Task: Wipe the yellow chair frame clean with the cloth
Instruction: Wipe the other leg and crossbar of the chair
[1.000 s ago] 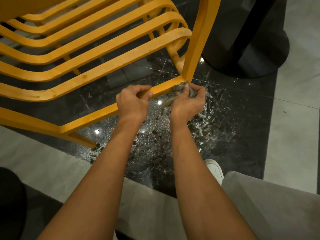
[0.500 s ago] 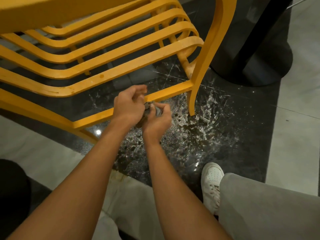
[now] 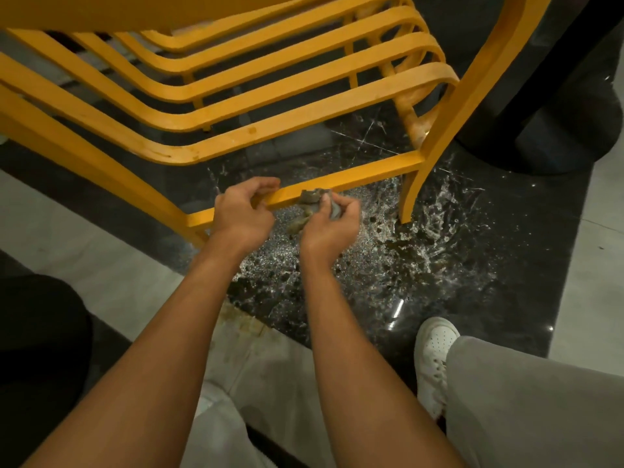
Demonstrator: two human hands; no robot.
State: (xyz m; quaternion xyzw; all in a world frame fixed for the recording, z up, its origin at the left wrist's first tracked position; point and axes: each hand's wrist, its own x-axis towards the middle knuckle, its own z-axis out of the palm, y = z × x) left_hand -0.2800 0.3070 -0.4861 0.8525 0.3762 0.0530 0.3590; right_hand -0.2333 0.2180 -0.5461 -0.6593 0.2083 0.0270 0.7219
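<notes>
Fingers of right hand [image 3: 329, 228] pinch the half-hidden cloth [image 3: 310, 197]; left hand [image 3: 241, 214] grips chair frame [image 3: 371, 173].

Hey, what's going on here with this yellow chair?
A person is wiping down the yellow chair frame. Their left hand grips the low crossbar, while the right hand holds a crumpled grey cloth against the same bar, right beside it. The dark marble floor underneath looks splashed with water.
</notes>
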